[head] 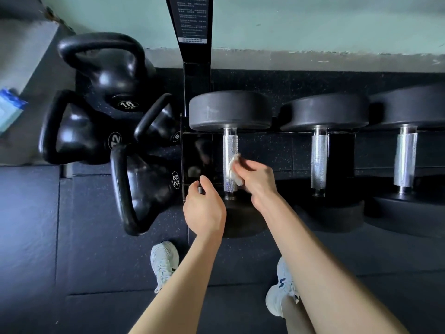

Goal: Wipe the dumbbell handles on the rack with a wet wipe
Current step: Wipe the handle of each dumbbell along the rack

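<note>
Three black dumbbells lie side by side on a black rack (197, 150), their knurled silver handles running away from me. My right hand (255, 179) pinches a crumpled white wet wipe (234, 165) against the right side of the leftmost handle (230, 145), about halfway along it. My left hand (204, 208) hovers just left of that handle's near end, fingers loosely curled and holding nothing. The middle handle (319, 160) and the right handle (405, 160) are untouched. The near weight heads sit in shadow below my hands.
Several black kettlebells (106, 75) crowd the floor left of the rack, marked 16, 12, 6 and 20. A blue-and-white packet (9, 109) lies at the far left. A black rack upright (195, 44) stands against the pale wall. My white shoes (165, 263) stand on dark rubber flooring.
</note>
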A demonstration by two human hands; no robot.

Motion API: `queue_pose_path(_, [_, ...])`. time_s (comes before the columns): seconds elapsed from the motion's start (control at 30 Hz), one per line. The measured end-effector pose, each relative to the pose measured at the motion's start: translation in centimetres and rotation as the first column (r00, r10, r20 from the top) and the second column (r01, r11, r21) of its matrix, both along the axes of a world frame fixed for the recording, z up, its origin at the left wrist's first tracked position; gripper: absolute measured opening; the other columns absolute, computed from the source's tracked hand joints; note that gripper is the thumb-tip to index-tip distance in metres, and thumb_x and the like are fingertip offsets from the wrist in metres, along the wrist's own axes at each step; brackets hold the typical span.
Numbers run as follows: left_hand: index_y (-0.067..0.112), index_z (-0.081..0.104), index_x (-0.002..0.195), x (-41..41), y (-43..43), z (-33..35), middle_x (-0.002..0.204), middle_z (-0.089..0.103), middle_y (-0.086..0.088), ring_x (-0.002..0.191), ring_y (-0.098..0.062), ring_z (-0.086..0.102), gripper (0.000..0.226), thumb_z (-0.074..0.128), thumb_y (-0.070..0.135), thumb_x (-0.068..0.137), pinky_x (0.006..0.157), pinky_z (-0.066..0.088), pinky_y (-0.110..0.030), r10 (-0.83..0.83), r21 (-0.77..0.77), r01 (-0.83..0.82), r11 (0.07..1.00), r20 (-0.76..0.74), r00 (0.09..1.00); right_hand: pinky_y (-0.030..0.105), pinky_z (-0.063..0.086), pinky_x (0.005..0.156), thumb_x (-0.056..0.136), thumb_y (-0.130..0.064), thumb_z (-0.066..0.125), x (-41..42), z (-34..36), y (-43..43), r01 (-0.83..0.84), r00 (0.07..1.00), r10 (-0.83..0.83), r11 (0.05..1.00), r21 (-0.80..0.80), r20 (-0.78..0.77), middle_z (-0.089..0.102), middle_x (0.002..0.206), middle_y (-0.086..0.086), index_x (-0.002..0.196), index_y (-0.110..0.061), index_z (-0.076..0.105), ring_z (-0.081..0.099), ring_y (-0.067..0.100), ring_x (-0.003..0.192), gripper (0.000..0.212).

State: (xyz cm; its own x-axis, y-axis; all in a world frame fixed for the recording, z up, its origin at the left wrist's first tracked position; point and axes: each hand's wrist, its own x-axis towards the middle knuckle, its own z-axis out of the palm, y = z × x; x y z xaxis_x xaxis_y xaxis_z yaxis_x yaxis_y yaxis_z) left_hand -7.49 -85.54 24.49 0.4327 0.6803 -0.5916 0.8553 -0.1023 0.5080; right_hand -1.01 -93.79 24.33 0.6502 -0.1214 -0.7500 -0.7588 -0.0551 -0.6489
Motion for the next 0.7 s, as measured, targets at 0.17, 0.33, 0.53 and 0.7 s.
queue_pose_path(0.17, [0.011, 0.061, 0.101, -0.1, -0.1, 0.4, 0.094, 0.067, -0.007, 0.094, -0.028, 0.060, 0.064, 0.019, 0.056, 0.084, 0.086, 0.049, -0.047, 0.021, -0.007, -0.021, 1.000, 0.012, 1.000, 0.025, 0.039, 0.060, 0.081, -0.014, 0.067, 0.1, -1.0, 2.0, -0.081, 0.966, 0.161, 0.932, -0.354, 0.203, 0.053, 0.059, -0.001, 0.065, -0.002, 0.061, 0.047, 0.009, 0.060, 0.021])
queue_pose_path(0.33, [0.012, 0.052, 0.072, 0.0, -0.3, 0.6, 0.064, 0.052, 0.000, 0.074, -0.025, 0.055, 0.040, 0.031, 0.040, 0.093, 0.064, 0.043, -0.035, 0.033, -0.005, -0.033, 0.999, 0.014, 0.999, 0.021, 0.023, 0.047, 0.080, -0.014, 0.069, 1.6, -1.1, 3.8, 0.010, 0.928, 0.182, 0.860, -0.509, 0.326, 0.030, 0.046, -0.009, 0.050, -0.015, 0.033, 0.026, 0.009, 0.047, 0.046])
queue_pose_path(0.53, [0.014, 0.046, 0.068, 0.1, -0.5, 0.6, 0.070, 0.057, -0.011, 0.076, -0.032, 0.055, 0.033, 0.033, 0.033, 0.091, 0.065, 0.042, -0.036, 0.055, 0.008, -0.056, 0.998, 0.015, 0.998, 0.024, 0.027, 0.051, 0.078, -0.014, 0.070, 3.4, -1.6, 4.5, 0.084, 0.931, 0.102, 0.875, -0.477, 0.351, 0.033, 0.048, -0.009, 0.050, -0.017, 0.040, 0.027, 0.008, 0.048, 0.041])
queue_pose_path(0.7, [0.021, 0.044, 0.060, 0.2, -0.6, 1.2, 0.062, 0.049, 0.005, 0.068, -0.020, 0.049, 0.032, 0.037, 0.025, 0.091, 0.059, 0.034, -0.030, 0.063, 0.000, -0.063, 0.998, 0.002, 0.998, 0.020, 0.037, 0.068, 0.085, -0.016, 0.062, 2.2, -0.6, 4.3, -0.105, 0.905, 0.330, 0.783, -0.613, 0.267, 0.066, 0.089, 0.006, 0.102, -0.005, 0.062, 0.058, 0.019, 0.079, 0.020])
